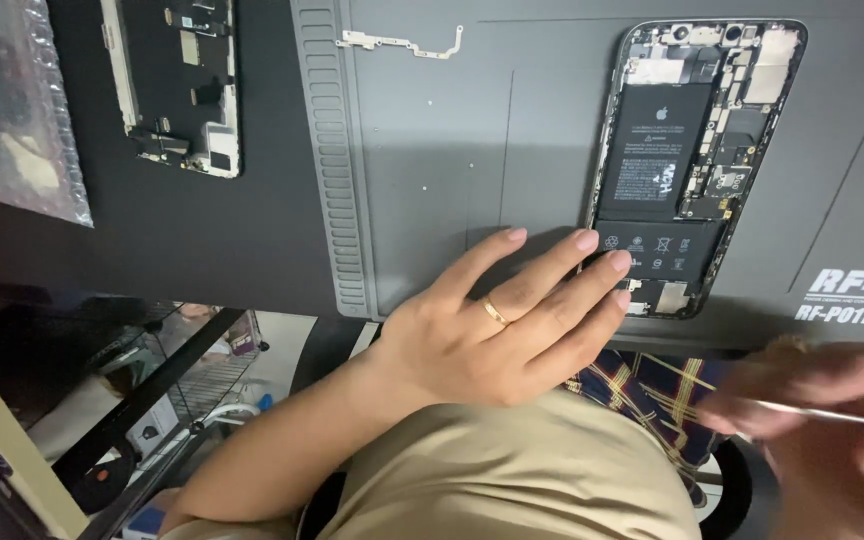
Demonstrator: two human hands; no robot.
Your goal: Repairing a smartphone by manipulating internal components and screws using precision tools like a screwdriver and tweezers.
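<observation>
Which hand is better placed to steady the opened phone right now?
Left, probably. The left hand lies flat on the grey mat, its fingertips at the opened phone. The right hand is blurred, off the mat, holding a thin metal tool.

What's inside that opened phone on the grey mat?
The phone shows a black L-shaped battery, small circuit parts and metal shields. The left hand rests on the mat, its fingertips covering the phone's lower left corner.

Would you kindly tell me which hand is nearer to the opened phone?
Left. The left hand rests with fingertips touching the opened phone; the right hand, blurred, holds a thin tool below it.
</observation>
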